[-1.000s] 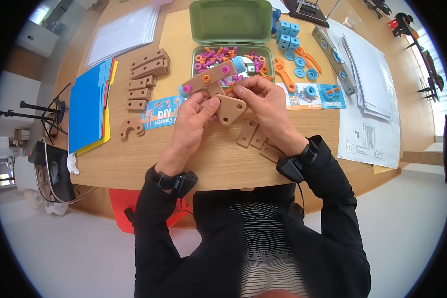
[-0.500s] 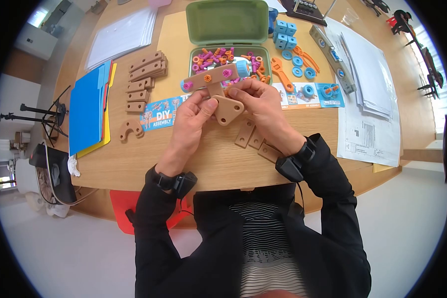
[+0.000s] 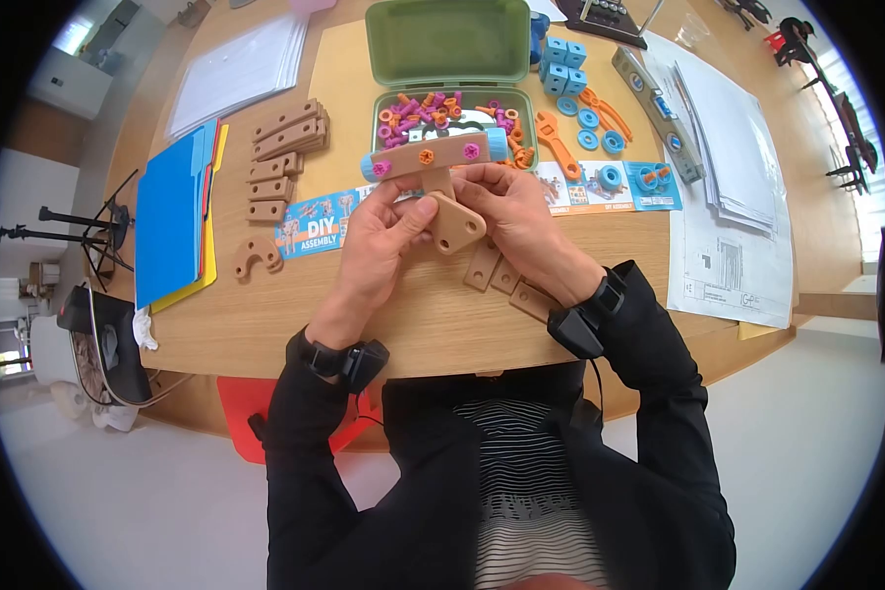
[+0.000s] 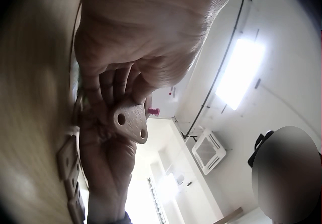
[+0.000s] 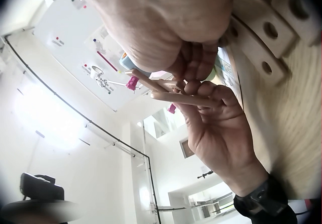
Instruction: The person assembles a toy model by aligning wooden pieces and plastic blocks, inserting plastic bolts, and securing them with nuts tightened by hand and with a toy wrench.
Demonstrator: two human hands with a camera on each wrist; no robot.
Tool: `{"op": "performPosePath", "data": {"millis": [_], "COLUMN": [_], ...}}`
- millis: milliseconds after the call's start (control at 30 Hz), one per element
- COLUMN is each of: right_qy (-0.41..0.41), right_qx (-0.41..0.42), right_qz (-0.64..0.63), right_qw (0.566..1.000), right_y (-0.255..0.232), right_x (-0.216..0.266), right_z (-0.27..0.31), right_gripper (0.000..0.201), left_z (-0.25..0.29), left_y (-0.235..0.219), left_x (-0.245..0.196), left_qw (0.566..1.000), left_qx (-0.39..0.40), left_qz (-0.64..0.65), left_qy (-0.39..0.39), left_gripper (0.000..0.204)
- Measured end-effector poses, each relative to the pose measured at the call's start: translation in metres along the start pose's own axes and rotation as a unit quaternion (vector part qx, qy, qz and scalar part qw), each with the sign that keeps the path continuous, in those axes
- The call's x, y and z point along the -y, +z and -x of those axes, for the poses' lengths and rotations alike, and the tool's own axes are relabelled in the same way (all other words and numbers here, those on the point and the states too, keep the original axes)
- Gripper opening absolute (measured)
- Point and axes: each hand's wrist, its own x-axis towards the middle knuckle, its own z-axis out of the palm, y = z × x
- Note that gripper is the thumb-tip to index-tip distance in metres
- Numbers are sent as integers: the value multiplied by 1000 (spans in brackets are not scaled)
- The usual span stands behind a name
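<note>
In the head view my left hand (image 3: 376, 236) pinches a tan triangular plate (image 3: 459, 224) with holes, thumb on its face. A short tan strip (image 3: 437, 181) joins the plate to a long tan bar (image 3: 400, 159), which carries magenta bolts (image 3: 471, 151), an orange bolt (image 3: 426, 157) and blue end pieces (image 3: 499, 146). My right hand (image 3: 523, 218) has its thumb and fingers together at the plate's upper right edge, where earlier frames show a small orange fastener; the fingers now hide it. The right wrist view has the plate edge-on (image 5: 183, 99), between both hands' fingertips.
Behind the hands stands an open green box (image 3: 449, 61) of magenta and orange fasteners. Tan strips (image 3: 290, 128) and a curved piece (image 3: 258, 258) lie left, more strips (image 3: 484, 264) under my right hand. Blue cubes (image 3: 564, 67), an orange wrench (image 3: 558, 146) and papers (image 3: 733, 147) lie right.
The assembly has turned so that the long bar lies closer to level, and it has shifted slightly right. The orange bit at my right fingertips has gone out of sight. Both hands keep their hold.
</note>
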Motion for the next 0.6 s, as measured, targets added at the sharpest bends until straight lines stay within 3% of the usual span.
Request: {"op": "performPosePath", "data": {"millis": [200,600], "right_qy": [-7,-50], "right_qx": [-1,-29], "right_qz": [-10,40], "right_qw": [1000,998], "right_y": [2,9], "right_x": [-1,2], "right_z": [0,5], "right_gripper": [23,22], "left_z": [0,2], "left_y": [6,11], "left_x": [0,-4], "left_qw": [998,994], "left_qx": [-42,-32], "left_qz": [-37,-84], "left_qy": [19,54], "left_gripper": [40,36]}}
